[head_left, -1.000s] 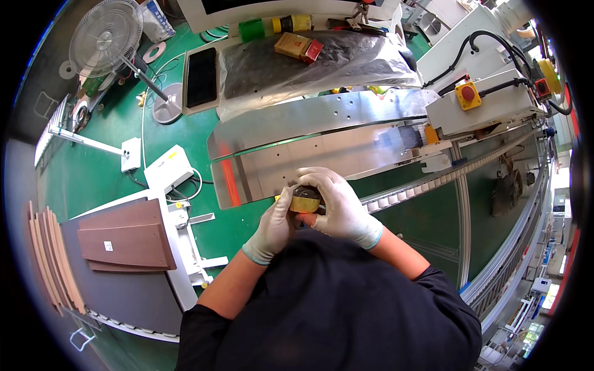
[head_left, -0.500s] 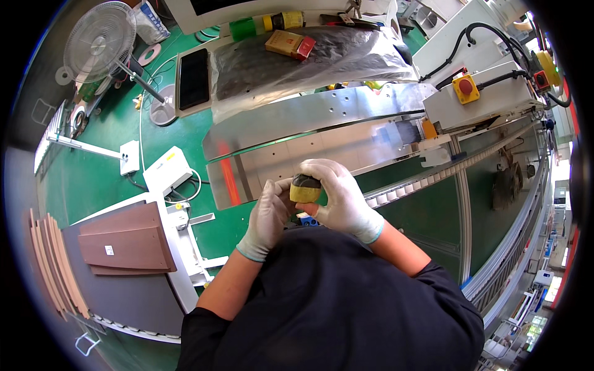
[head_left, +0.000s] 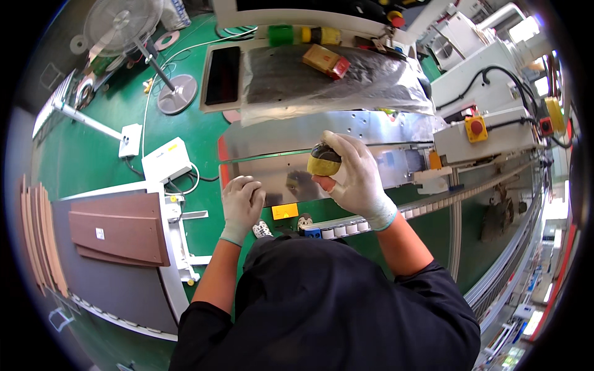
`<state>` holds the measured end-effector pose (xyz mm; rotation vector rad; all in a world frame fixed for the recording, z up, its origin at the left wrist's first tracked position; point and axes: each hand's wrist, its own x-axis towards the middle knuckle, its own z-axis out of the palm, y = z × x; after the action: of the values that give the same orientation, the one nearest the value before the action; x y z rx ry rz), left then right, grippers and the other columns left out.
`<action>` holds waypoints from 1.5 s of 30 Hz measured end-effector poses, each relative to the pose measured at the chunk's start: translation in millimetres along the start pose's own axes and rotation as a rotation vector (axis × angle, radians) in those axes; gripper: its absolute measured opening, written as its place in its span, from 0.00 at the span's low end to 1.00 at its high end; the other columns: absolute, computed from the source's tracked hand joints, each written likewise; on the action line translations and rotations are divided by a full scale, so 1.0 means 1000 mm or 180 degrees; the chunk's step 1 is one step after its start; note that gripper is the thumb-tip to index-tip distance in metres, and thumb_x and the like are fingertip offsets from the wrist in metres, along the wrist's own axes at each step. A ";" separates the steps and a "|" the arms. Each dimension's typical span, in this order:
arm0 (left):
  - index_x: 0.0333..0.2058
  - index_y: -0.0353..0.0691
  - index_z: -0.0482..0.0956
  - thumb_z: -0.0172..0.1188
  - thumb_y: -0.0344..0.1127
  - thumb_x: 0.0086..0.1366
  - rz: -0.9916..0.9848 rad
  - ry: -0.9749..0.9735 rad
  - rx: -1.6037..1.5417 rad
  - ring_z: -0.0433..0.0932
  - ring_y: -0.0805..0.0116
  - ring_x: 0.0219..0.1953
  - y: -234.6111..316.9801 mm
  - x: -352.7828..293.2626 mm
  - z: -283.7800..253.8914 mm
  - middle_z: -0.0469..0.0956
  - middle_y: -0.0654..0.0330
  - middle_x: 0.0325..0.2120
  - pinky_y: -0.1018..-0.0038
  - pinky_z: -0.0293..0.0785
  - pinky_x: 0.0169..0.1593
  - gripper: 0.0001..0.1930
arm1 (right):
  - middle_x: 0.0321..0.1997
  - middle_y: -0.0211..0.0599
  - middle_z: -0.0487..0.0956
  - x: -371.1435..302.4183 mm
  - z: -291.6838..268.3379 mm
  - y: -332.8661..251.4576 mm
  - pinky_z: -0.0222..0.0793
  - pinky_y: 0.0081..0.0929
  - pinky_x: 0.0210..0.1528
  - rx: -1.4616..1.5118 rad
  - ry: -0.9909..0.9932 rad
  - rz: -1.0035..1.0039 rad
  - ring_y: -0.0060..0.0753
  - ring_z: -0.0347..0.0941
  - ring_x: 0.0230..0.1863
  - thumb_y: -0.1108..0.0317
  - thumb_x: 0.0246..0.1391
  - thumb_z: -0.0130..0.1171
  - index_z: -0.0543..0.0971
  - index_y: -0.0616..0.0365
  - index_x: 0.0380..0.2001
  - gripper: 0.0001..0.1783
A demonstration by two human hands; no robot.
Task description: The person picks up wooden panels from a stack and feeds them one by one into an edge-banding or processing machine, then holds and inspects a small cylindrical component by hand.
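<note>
My right hand [head_left: 359, 179], in a white glove with the thumb tip bare, grips a yellow and black tape measure [head_left: 324, 161]. It is raised over the front metal plate [head_left: 266, 179] of the machine table, and a dark reflection shows on the plate below. My left hand [head_left: 242, 207], also gloved, is at the plate's near left corner with its fingers curled in. Whatever those fingers hold, if anything, is hidden. No drawn-out tape can be made out between the hands.
Behind the plates, a small carton [head_left: 326, 60] lies on a plastic-covered pad [head_left: 272, 80] beside a dark tablet [head_left: 223, 75]. An emergency stop button [head_left: 476, 127] is at the right. Brown panels [head_left: 117, 232] lie on a stand at the left, and a fan [head_left: 177, 94] stands beyond.
My hands have come apart. The right has lifted the tape measure forward over the plate, while the left has moved left to the plate's corner. The view has shifted, showing my shoes.
</note>
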<state>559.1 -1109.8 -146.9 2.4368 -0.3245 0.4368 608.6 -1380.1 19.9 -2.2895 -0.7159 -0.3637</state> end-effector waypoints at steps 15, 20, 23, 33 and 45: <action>0.67 0.39 0.67 0.50 0.56 0.77 -0.1838 -0.0942 -0.7656 0.72 0.58 0.64 0.103 0.021 -0.038 0.74 0.54 0.61 0.60 0.64 0.69 0.31 | 0.55 0.47 0.80 -0.005 0.044 -0.035 0.70 0.49 0.63 0.0642 -0.0488 -0.0111 0.55 0.76 0.59 0.72 0.37 0.75 0.75 0.56 0.62 0.43; 0.65 0.39 0.69 0.52 0.55 0.76 -0.2208 -0.1152 -0.7589 0.73 0.58 0.63 0.111 0.027 -0.039 0.75 0.54 0.60 0.60 0.64 0.70 0.30 | 0.55 0.46 0.80 -0.015 0.038 -0.033 0.70 0.49 0.63 0.0602 -0.0356 -0.0027 0.55 0.76 0.58 0.72 0.37 0.75 0.75 0.57 0.61 0.42; 0.65 0.39 0.70 0.53 0.55 0.75 -0.2121 -0.1288 -0.7596 0.73 0.59 0.63 0.114 0.030 -0.038 0.75 0.55 0.60 0.61 0.65 0.69 0.30 | 0.55 0.46 0.80 -0.017 0.033 -0.034 0.70 0.48 0.62 0.0626 -0.0267 0.0017 0.55 0.76 0.58 0.72 0.36 0.75 0.74 0.57 0.62 0.43; 0.63 0.34 0.70 0.46 0.59 0.78 -0.2314 -0.1562 -0.6869 0.74 0.59 0.63 0.114 0.039 -0.045 0.76 0.52 0.59 0.61 0.66 0.68 0.32 | 0.55 0.47 0.80 -0.027 0.027 -0.033 0.70 0.48 0.62 0.0508 -0.0085 0.0190 0.55 0.76 0.57 0.70 0.39 0.77 0.74 0.57 0.63 0.43; 0.55 0.28 0.75 0.61 0.35 0.74 -0.1947 -0.0847 -0.4437 0.80 0.71 0.52 0.108 0.039 -0.066 0.83 0.56 0.48 0.72 0.74 0.59 0.17 | 0.54 0.44 0.80 -0.023 0.031 -0.036 0.70 0.48 0.60 0.0187 -0.0091 0.0000 0.53 0.77 0.55 0.73 0.39 0.75 0.72 0.57 0.64 0.44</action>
<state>544.0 -1156.1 -24.2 1.0933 0.0528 -0.3330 570.2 -1346.0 7.2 -2.2434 -0.7314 -0.3065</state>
